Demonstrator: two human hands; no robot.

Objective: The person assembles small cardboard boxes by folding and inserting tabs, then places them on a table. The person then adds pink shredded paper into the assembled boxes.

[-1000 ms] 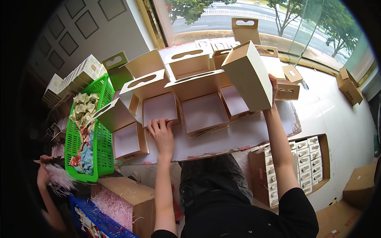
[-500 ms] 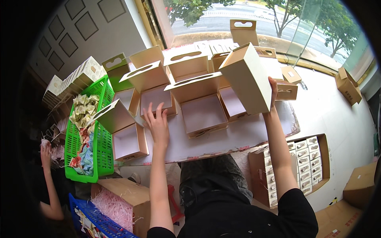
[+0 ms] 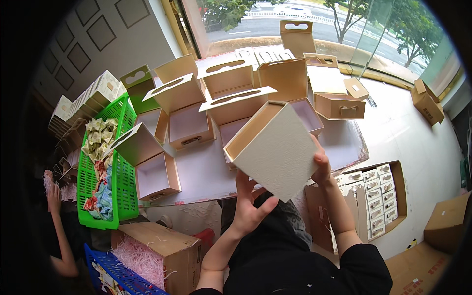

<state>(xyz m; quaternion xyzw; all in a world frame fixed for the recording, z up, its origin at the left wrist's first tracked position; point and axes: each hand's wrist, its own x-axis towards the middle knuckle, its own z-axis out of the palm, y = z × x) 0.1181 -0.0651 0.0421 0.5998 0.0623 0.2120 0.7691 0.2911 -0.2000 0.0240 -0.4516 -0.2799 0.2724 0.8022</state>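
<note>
A cream gift box point(image 3: 280, 147) is held tilted above the near edge of the table, its textured face toward me. My right hand point(image 3: 322, 164) grips it by the right-hand side. Below the box's lower left edge is my left hand point(image 3: 250, 209), thumb and fingers spread; its fingertips reach the edge, and whether they press on it is hard to see. Behind and left of the held box stand several open gift boxes with raised lids, among them a front-left box point(image 3: 156, 178) and a box with a metal clasp point(image 3: 191, 129).
The white table point(image 3: 201, 169) carries the boxes. At its left, a green basket point(image 3: 125, 194) holds wrapped packets. Below are a carton of pink shredded paper point(image 3: 140, 260) and a blue basket point(image 3: 118, 273). A carton of small boxes point(image 3: 400, 196) stands right. Another person's hand point(image 3: 53, 196) is at far left.
The held box has come toward me and down to the left, turning so its broad face shows. My left hand has left the open boxes and moved to the held box's lower edge.
</note>
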